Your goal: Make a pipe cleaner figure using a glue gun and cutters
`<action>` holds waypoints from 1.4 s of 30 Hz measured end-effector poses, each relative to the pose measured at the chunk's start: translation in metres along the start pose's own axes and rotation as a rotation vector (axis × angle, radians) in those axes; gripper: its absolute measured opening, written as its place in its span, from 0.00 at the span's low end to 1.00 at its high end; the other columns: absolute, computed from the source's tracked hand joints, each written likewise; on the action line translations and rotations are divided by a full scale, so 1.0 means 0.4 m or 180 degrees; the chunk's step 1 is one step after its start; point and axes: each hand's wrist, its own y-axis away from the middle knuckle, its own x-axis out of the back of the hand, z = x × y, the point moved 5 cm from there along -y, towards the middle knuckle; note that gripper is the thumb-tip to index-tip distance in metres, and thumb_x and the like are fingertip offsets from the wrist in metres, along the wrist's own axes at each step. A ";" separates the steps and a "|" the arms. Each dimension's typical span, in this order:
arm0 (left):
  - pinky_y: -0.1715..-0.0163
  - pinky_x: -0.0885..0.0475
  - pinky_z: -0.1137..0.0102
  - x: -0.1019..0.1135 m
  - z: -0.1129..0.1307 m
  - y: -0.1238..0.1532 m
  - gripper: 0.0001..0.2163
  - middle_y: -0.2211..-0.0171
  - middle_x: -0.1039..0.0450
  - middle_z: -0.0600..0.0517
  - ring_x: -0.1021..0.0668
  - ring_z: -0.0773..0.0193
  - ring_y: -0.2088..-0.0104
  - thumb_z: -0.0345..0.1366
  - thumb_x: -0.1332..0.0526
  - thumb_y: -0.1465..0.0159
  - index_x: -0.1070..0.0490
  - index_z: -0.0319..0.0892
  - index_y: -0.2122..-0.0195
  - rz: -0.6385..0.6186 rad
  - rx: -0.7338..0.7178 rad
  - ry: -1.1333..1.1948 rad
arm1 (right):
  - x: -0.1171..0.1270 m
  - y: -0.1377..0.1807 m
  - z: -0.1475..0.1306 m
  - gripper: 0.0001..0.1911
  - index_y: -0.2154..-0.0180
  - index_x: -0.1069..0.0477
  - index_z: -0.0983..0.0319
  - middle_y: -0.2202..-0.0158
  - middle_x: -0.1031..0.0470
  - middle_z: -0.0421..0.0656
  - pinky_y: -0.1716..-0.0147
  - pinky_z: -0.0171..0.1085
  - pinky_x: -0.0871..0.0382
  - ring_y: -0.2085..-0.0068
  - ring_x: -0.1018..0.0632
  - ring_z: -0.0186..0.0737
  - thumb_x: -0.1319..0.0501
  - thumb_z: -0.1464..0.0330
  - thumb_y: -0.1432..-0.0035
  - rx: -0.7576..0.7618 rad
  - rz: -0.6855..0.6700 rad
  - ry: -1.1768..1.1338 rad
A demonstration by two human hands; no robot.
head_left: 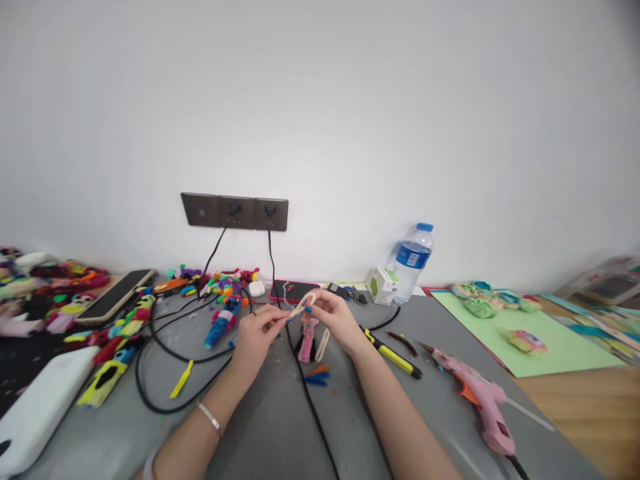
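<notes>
A cream pipe cleaner, bent into a loop, is stretched between my two hands above the grey tabletop. My left hand pinches one end of it between thumb and fingers. The fingers of my right hand are closed on the looped part. Just below lies a small pink pipe-cleaner doll with black pieces at its sides. Beside the doll, under my right wrist, rests another folded cream pipe cleaner. Short blue pieces and orange pieces lie nearer to me.
A pink glue gun and yellow-black pliers lie right. Black cables loop across the table. Left are colourful dolls and a white power bank. A water bottle stands by the wall; green paper lies far right.
</notes>
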 end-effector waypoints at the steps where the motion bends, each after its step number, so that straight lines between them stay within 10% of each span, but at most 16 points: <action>1: 0.76 0.31 0.74 0.000 -0.002 0.000 0.08 0.72 0.22 0.51 0.25 0.67 0.76 0.36 0.38 0.37 0.20 0.42 0.68 -0.0003 0.0029 -0.0026 | 0.000 -0.001 -0.003 0.14 0.71 0.28 0.61 0.66 0.23 0.41 0.67 0.33 0.27 0.67 0.23 0.35 0.28 0.61 0.53 0.0072 0.0029 0.0051; 42: 0.76 0.38 0.73 -0.024 -0.027 0.004 0.06 0.76 0.28 0.54 0.29 0.66 0.76 0.31 0.39 0.42 0.28 0.42 0.76 -0.0573 0.0526 -0.0616 | 0.007 -0.009 0.042 0.21 0.74 0.37 0.59 0.78 0.27 0.36 0.75 0.34 0.29 0.77 0.24 0.36 0.26 0.58 0.59 -0.0063 0.0506 0.0389</action>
